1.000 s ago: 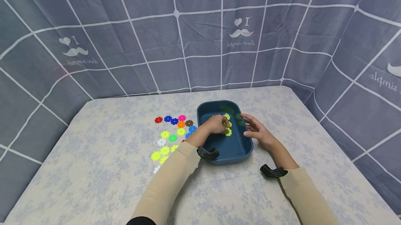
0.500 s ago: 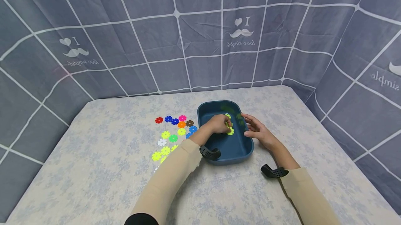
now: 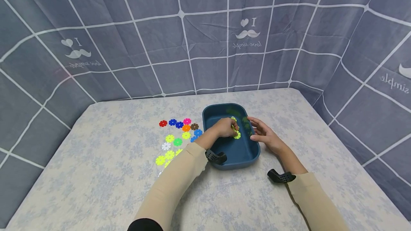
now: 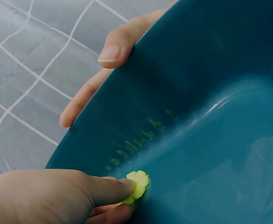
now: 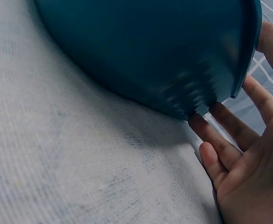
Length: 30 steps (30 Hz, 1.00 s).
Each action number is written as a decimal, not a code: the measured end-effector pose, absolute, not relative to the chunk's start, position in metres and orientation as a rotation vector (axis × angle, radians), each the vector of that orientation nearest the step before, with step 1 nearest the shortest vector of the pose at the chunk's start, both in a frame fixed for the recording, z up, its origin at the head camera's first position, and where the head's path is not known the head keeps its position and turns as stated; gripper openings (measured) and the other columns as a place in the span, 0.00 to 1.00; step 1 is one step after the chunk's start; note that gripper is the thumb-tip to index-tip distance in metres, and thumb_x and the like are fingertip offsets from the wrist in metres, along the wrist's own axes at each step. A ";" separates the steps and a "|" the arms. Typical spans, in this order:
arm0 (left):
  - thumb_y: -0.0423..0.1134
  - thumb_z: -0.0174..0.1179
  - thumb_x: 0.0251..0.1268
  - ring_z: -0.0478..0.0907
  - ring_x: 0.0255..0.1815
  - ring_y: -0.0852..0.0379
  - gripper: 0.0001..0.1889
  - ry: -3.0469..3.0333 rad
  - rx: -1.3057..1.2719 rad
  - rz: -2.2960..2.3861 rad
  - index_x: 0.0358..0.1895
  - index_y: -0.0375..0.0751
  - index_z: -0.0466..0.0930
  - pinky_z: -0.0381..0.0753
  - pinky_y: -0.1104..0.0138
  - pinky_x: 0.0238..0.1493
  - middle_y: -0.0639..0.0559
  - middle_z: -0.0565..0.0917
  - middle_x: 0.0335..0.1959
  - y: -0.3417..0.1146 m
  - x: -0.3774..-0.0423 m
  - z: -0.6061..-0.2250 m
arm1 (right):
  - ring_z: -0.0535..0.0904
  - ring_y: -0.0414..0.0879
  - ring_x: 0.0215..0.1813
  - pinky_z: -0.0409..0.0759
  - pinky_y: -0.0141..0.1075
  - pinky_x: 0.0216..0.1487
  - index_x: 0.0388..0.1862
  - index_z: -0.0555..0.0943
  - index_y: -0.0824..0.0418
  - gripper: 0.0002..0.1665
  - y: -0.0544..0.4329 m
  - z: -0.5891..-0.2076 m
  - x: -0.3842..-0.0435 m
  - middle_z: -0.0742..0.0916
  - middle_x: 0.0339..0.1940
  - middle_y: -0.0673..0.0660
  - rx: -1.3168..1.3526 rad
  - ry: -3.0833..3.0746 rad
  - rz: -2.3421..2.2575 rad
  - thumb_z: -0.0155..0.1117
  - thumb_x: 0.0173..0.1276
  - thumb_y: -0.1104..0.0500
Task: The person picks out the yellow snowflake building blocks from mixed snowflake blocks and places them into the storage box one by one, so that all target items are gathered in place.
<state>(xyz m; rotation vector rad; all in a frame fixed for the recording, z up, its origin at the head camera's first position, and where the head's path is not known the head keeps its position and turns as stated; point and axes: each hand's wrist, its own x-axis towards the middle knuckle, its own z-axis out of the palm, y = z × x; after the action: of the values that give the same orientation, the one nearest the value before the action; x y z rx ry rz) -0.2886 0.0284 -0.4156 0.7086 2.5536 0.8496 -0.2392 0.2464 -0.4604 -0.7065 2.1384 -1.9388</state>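
Observation:
A dark teal plastic bin [image 3: 237,154] stands on the table. Inside it, my left hand [image 3: 222,128] pinches a yellow flower-shaped plastic disc [image 4: 139,181] between thumb and fingers, low by the bin's right wall. In the head view yellow discs [image 3: 237,135] show around the fingertips, partly covered by the hand. Against the outside of that wall rests my right hand [image 3: 269,139], its fingers spread and fairly straight, fingertips touching the bin [image 5: 150,56] and thumb at the rim. The left wrist view shows these right fingers [image 4: 113,53] coming over the rim.
Left of the bin lie several loose discs: red [image 3: 163,123], dark blue [image 3: 172,122], pink [image 3: 187,121], orange [image 3: 186,128], brown [image 3: 194,126], green [image 3: 177,142], white [image 3: 166,146] and yellow [image 3: 160,160]. My left forearm hides some. A grey checked curtain [image 3: 205,38] hangs behind the table.
My left hand and the yellow discs at its fingertips have shifted slightly right within the bin. The right hand has stayed against the bin's side.

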 end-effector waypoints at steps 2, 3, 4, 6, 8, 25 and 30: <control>0.36 0.65 0.64 0.74 0.28 0.58 0.05 2.556 0.718 0.847 0.40 0.40 0.82 0.73 0.69 0.32 0.53 0.79 0.30 0.028 -0.288 -0.416 | 0.64 0.68 0.67 0.75 0.34 0.55 0.77 0.52 0.65 0.42 0.246 -0.461 -0.239 0.59 0.73 0.75 -0.694 2.142 -1.936 0.57 0.68 0.68; 0.36 0.65 0.64 0.74 0.28 0.58 0.05 2.558 0.718 0.846 0.40 0.40 0.82 0.73 0.69 0.32 0.53 0.79 0.30 0.028 -0.288 -0.416 | 0.64 0.69 0.67 0.75 0.33 0.55 0.78 0.52 0.65 0.42 0.246 -0.460 -0.239 0.59 0.73 0.74 -0.688 2.144 -1.936 0.57 0.68 0.68; 0.35 0.65 0.63 0.74 0.28 0.58 0.05 2.560 0.720 0.845 0.40 0.40 0.82 0.73 0.69 0.32 0.53 0.79 0.30 0.028 -0.288 -0.415 | 0.64 0.69 0.67 0.75 0.33 0.55 0.78 0.52 0.64 0.43 0.246 -0.461 -0.239 0.59 0.74 0.74 -0.679 2.142 -1.938 0.58 0.67 0.68; 0.35 0.65 0.63 0.73 0.28 0.57 0.05 2.557 0.718 0.847 0.40 0.40 0.82 0.72 0.69 0.32 0.52 0.78 0.30 0.028 -0.287 -0.415 | 0.64 0.68 0.67 0.75 0.34 0.55 0.78 0.52 0.64 0.43 0.246 -0.460 -0.239 0.59 0.74 0.74 -0.673 2.138 -1.939 0.58 0.67 0.67; 0.34 0.65 0.64 0.73 0.28 0.57 0.05 2.556 0.711 0.847 0.41 0.40 0.82 0.72 0.68 0.32 0.52 0.78 0.30 0.028 -0.287 -0.414 | 0.65 0.68 0.67 0.75 0.34 0.55 0.78 0.52 0.64 0.43 0.246 -0.460 -0.239 0.59 0.74 0.73 -0.673 2.137 -1.940 0.58 0.67 0.67; 0.33 0.64 0.63 0.75 0.30 0.58 0.06 2.545 0.726 0.914 0.42 0.38 0.84 0.73 0.69 0.34 0.51 0.82 0.33 0.026 -0.289 -0.415 | 0.69 0.59 0.66 0.75 0.34 0.55 0.78 0.51 0.65 0.43 0.247 -0.459 -0.238 0.58 0.74 0.74 -0.676 2.129 -1.945 0.58 0.67 0.68; 0.35 0.61 0.67 0.76 0.31 0.58 0.06 2.518 0.747 1.000 0.42 0.38 0.84 0.74 0.68 0.34 0.51 0.82 0.34 0.023 -0.289 -0.416 | 0.70 0.57 0.65 0.75 0.34 0.55 0.77 0.51 0.65 0.43 0.246 -0.459 -0.238 0.58 0.74 0.74 -0.671 2.125 -1.950 0.58 0.67 0.68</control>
<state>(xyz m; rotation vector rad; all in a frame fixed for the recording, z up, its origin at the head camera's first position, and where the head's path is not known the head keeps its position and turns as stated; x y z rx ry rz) -0.2892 0.0231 -0.4159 0.7471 2.5177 0.9996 -0.2385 0.2462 -0.4587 -0.6706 2.1247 -1.9496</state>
